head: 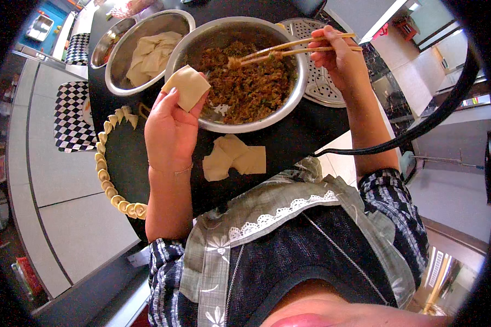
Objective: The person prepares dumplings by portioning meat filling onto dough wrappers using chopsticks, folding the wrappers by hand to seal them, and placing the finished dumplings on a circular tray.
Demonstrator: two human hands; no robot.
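Observation:
A square dough wrapper (187,87) lies on the fingers of my left hand (172,118), beside the near left rim of a large metal bowl (302,77). My right hand (336,53) grips a pair of wooden chopsticks (286,48) above the bowl's right side. Their tips are in the brown minced filling (249,90) with green bits. More dough wrappers (234,157) lie on the dark table just in front of the bowl. Folded dumplings (102,163) form a curved row on the left, partly hidden by my left forearm.
A second metal bowl (114,77) holds a pile of wrappers, with a smaller metal bowl (100,51) behind it. A perforated metal steamer tray (319,81) lies under my right forearm. Checkered seats (71,133) stand left of the table; a black strap crosses at right.

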